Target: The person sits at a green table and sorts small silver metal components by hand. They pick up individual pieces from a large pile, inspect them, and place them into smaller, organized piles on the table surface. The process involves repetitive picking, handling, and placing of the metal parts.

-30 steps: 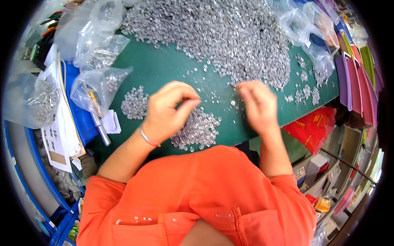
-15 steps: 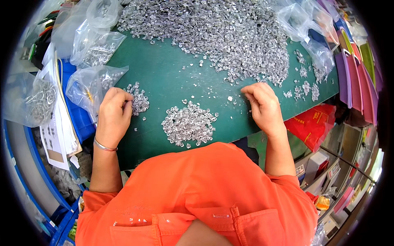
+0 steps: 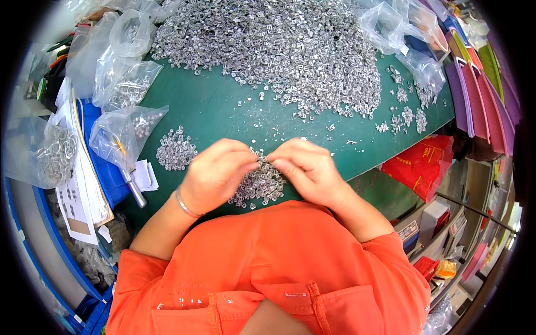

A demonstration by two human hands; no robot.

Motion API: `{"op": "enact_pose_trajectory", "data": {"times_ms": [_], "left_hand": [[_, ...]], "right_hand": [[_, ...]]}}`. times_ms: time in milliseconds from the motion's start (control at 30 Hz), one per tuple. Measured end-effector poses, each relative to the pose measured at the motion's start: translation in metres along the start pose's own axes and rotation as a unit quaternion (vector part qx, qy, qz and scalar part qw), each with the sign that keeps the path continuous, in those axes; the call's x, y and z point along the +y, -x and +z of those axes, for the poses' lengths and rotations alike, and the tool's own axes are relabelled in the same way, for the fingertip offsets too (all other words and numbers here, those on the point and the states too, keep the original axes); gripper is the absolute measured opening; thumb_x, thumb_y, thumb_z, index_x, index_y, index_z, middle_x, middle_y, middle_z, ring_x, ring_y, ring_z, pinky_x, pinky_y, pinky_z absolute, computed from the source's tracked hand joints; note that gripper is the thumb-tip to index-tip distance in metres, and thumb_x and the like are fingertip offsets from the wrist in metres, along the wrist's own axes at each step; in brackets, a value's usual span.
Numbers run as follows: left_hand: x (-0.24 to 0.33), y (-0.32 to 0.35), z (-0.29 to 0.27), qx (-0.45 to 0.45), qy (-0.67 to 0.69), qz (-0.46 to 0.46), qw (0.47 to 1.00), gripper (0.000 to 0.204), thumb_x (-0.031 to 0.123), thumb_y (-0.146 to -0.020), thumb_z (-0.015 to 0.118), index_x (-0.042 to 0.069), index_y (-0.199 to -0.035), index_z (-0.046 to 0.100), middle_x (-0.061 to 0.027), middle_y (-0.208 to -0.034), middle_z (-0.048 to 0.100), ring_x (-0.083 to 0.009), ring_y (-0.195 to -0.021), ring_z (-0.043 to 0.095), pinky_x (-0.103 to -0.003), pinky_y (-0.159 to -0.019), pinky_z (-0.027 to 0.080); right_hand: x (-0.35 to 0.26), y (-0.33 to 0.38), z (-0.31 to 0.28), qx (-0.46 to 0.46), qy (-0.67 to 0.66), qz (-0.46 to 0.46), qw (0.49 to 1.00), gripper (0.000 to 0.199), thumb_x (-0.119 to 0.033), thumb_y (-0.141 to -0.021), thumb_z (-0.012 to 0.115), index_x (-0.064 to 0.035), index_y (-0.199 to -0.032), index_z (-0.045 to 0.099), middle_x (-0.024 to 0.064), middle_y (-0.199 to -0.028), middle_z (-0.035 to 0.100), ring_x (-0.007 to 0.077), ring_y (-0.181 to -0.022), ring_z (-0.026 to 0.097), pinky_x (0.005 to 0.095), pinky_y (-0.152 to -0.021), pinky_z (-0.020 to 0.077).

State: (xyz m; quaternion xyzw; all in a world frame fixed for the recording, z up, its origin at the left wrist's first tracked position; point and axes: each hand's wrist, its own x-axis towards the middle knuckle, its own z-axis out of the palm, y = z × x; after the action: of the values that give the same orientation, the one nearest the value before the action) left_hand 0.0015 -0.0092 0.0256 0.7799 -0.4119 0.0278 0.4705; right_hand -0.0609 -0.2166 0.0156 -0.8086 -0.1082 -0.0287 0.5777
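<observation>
Both hands meet over a small pile of silvery, buckle-like pieces (image 3: pixel 261 187) close to my body. My left hand (image 3: pixel 219 169), with a silver bangle at its wrist, has thumb and fingertips pinched at the pile's far edge. Facing it, my right hand (image 3: pixel 307 167) is pinched too, its fingertips just short of the left ones. Whatever either hand holds is too small to make out. Left of the left hand lies another small pile of such pieces (image 3: pixel 176 149). A huge heap of the same pieces (image 3: pixel 279 50) covers the table's far side.
The green table (image 3: pixel 209 106) carries scattered crumbs and loose pieces. Clear plastic bags (image 3: pixel 120 125) and a blue bin (image 3: pixel 114 181) line the left side. On the right are small clusters of pieces (image 3: pixel 407 117), another plastic bag (image 3: pixel 419 67), a red bag (image 3: pixel 421 162) and coloured folders (image 3: pixel 474 100).
My left hand has moved right, away from the left pile, and my right hand has come left and nearer. They now meet at the middle pile.
</observation>
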Motion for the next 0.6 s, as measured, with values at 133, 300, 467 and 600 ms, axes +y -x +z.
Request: {"op": "enact_pose_trajectory", "data": {"times_ms": [133,300,467,600], "left_hand": [[-0.013,0.016,-0.040,0.037,-0.160,-0.111,0.980,0.016,-0.007,-0.077,0.068,0.000,-0.091,0.063,-0.0144,-0.086,0.061,-0.0294,-0.078,0.061,-0.035,-0.069,0.051],[-0.027,0.042,-0.065,0.023,-0.221,-0.228,0.948,0.018,-0.005,-0.077,0.069,-0.001,-0.094,0.063,-0.0139,-0.095,0.059,-0.0278,-0.075,0.060,-0.034,-0.067,0.050],[0.005,0.017,-0.029,0.033,-0.078,-0.154,0.984,0.025,0.001,-0.074,0.075,0.002,-0.097,0.064,-0.0127,-0.095,0.059,-0.0266,-0.080,0.061,-0.033,-0.067,0.050],[-0.008,0.005,-0.001,-0.005,-0.071,-0.060,0.996,0.024,-0.005,-0.072,0.073,0.002,-0.092,0.063,-0.0122,-0.090,0.060,-0.0280,-0.078,0.061,-0.033,-0.068,0.050]], "right_hand": [[0.032,-0.008,-0.037,0.164,0.324,-0.052,0.930,0.009,-0.003,-0.076,0.070,-0.0036,-0.084,0.065,0.0103,-0.081,0.062,0.0301,-0.076,0.059,0.0413,-0.070,0.0466],[0.037,-0.010,-0.038,0.129,0.381,-0.022,0.915,0.010,-0.004,-0.076,0.071,-0.0039,-0.083,0.066,0.0089,-0.082,0.064,0.0300,-0.077,0.060,0.0408,-0.071,0.0473],[0.008,-0.019,0.004,0.056,0.033,0.048,0.997,0.004,0.000,-0.079,0.066,-0.0016,-0.082,0.064,0.0119,-0.080,0.064,0.0302,-0.077,0.064,0.0354,-0.066,0.0514],[0.018,-0.031,0.011,0.091,0.147,-0.071,0.982,0.008,0.001,-0.078,0.066,-0.0024,-0.084,0.062,0.0125,-0.081,0.062,0.0318,-0.077,0.062,0.0400,-0.069,0.0495]]}}
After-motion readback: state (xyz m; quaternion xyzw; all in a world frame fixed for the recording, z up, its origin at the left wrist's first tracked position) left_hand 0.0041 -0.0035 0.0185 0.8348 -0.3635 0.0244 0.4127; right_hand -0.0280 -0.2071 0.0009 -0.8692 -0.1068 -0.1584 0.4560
